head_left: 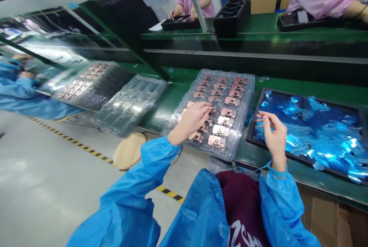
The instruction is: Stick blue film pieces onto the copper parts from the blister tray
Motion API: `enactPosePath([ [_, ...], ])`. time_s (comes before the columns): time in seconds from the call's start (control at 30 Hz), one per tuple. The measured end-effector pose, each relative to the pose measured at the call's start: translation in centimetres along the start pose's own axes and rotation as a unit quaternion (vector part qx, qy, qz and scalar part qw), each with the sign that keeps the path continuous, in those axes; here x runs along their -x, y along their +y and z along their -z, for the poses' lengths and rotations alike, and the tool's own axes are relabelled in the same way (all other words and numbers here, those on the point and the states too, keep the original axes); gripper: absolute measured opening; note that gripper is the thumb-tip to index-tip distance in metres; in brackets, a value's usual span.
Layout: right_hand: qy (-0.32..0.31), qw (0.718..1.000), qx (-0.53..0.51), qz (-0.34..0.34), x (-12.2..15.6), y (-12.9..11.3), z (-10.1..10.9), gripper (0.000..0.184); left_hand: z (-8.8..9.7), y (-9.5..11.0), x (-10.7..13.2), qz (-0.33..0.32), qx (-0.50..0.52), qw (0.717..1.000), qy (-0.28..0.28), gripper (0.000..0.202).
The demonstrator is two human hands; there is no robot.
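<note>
Mid-frame, the left hand (197, 116) bends over parts (220, 130) in a tray (245, 103); a light touch suits. Right of centre, the right hand (273, 132) curls narrowly near film (310, 139). I can't tell either's grip.

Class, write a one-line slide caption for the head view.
Left hand over a clear tray of pinkish parts; right hand near the rim of a black tray of blue film.
</note>
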State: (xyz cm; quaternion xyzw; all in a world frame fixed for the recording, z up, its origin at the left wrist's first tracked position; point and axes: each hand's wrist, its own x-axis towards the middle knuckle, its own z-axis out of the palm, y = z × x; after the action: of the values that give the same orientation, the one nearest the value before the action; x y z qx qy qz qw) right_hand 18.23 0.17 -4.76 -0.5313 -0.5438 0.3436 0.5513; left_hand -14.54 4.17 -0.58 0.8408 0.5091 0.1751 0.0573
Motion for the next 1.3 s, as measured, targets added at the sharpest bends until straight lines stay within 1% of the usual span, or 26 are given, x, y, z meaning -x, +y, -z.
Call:
enactPosePath([
  [0.07, -0.002, 1.0, -0.005, -0.003, 0.0, 0.1, 0.1, 0.031, 0.4, 0.5, -3.0, -0.017, -0.014, 1.0, 0.011, 0.03],
  [0.1, -0.002, 1.0, -0.008, -0.005, 0.0, 0.2, 0.1, 0.031, 0.2, 1.2, -5.2, -0.032, -0.013, 0.999, 0.022, 0.03],
  [0.17, 0.002, 1.0, -0.012, -0.01, -0.2, 0.4, 0.3, 0.03, -0.9, 3.0, -10.8, -0.075, 0.004, 0.997, 0.027, 0.031],
  [0.2, 0.005, 1.0, -0.013, -0.013, -0.3, 0.6, 0.4, 0.029, -2.0, 4.1, -14.1, -0.095, 0.015, 0.995, 0.014, 0.03],
  [0.23, 0.009, 1.0, -0.012, -0.015, -0.4, 0.7, 0.5, 0.029, -3.3, 5.2, -17.6, -0.108, 0.024, 0.994, -0.012, 0.029],
  [0.27, 0.013, 1.0, -0.012, -0.018, -0.5, 0.8, 0.6, 0.029, -4.9, 6.3, -21.0, -0.103, 0.025, 0.993, -0.05, 0.027],
  [0.33, 0.018, 1.0, -0.007, -0.019, -0.7, 1.0, 0.8, 0.028, -8.1, 7.9, -27.1, -0.033, 0.015, 0.992, -0.125, 0.022],
  [0.37, 0.02, 1.0, -0.003, -0.018, -0.7, 1.1, 0.9, 0.028, -9.7, 8.5, -29.7, -0.009, 0.011, 0.989, -0.146, 0.018],
  [0.4, 0.022, 1.0, 0.002, -0.015, -0.7, 1.2, 1.1, 0.028, -11.1, 8.9, -31.7, 0.015, 0.008, 0.987, -0.161, 0.015],
  [0.43, 0.024, 1.0, 0.009, -0.013, -0.8, 1.3, 1.2, 0.027, -12.4, 9.2, -33.2, 0.032, 0.007, 0.985, -0.17, 0.012],
  [0.47, 0.025, 1.0, 0.016, -0.01, -0.8, 1.4, 1.3, 0.027, -13.5, 9.4, -34.2, 0.043, 0.007, 0.984, -0.175, 0.011],
  [0.53, 0.027, 0.999, 0.027, -0.004, -0.9, 1.5, 1.5, 0.027, -15.1, 9.5, -35.2, 0.063, 0.012, 0.982, -0.179, 0.014],
  [0.6, 0.027, 0.999, 0.028, -0.002, -1.1, 1.6, 1.6, 0.027, -15.8, 9.7, -35.3, 0.077, 0.027, 0.982, -0.173, 0.016],
  [0.67, 0.029, 0.999, 0.021, -0.002, -1.2, 1.7, 1.7, 0.027, -15.6, 10.0, -35.1, 0.087, 0.053, 0.982, -0.161, 0.016],
  [0.73, 0.038, 0.999, 0.013, -0.008, -1.3, 1.8, 1.9, 0.028, -14.7, 10.6, -34.5, 0.094, 0.092, 0.979, -0.154, 0.018],
  [0.8, 0.068, 0.997, 0.0, -0.02, -1.4, 1.7, 2.0, 0.027, -13.1, 11.2, -33.1, 0.096, 0.136, 0.973, -0.158, 0.015],
  [0.87, 0.125, 0.991, -0.017, -0.032, -1.6, 1.4, 2.1, 0.028, -11.1, 11.8, -30.2, 0.087, 0.22, 0.955, -0.177, 0.009],
  [0.9, 0.155, 0.987, -0.023, -0.034, -1.7, 1.1, 2.2, 0.029, -9.9, 12.1, -28.3, 0.076, 0.283, 0.937, -0.19, 0.01],
  [0.93, 0.18, 0.983, -0.028, -0.033, -1.8, 0.9, 2.2, 0.033, -8.7, 12.4, -26.0, 0.065, 0.355, 0.91, -0.203, 0.016],
  [0.97, 0.194, 0.98, -0.032, -0.03, -1.9, 0.6, 2.1, 0.038, -7.6, 12.7, -23.5, 0.056, 0.423, 0.879, -0.215, 0.023],
  [1.0, 0.194, 0.98, -0.036, -0.026, -1.9, 0.2, 2.1, 0.042, -6.5, 13.0, -21.0, 0.054, 0.463, 0.857, -0.217, 0.029],
  [1.03, 0.182, 0.982, -0.042, -0.023, -1.9, -0.1, 2.0, 0.044, -5.6, 13.3, -18.6, 0.058, 0.487, 0.846, -0.212, 0.031],
  [1.1, 0.143, 0.988, -0.061, -0.027, -1.7, -0.6, 1.8, 0.038, -4.1, 14.1, -14.3, 0.075, 0.49, 0.847, -0.193, 0.028],
  [1.17, 0.104, 0.99, -0.086, -0.039, -1.1, -1.0, 1.5, 0.028, -3.3, 14.6, -11.1, 0.084, 0.486, 0.854, -0.164, 0.021],
  [1.23, 0.078, 0.989, -0.114, -0.053, -0.4, -1.2, 1.1, 0.023, -3.0, 14.9, -8.9, 0.082, 0.466, 0.872, -0.127, 0.017],
  [1.3, 0.057, 0.987, -0.134, -0.063, 0.2, -1.3, 0.7, 0.025, -2.9, 14.8, -7.4, 0.079, 0.436, 0.892, -0.089, 0.015],
])
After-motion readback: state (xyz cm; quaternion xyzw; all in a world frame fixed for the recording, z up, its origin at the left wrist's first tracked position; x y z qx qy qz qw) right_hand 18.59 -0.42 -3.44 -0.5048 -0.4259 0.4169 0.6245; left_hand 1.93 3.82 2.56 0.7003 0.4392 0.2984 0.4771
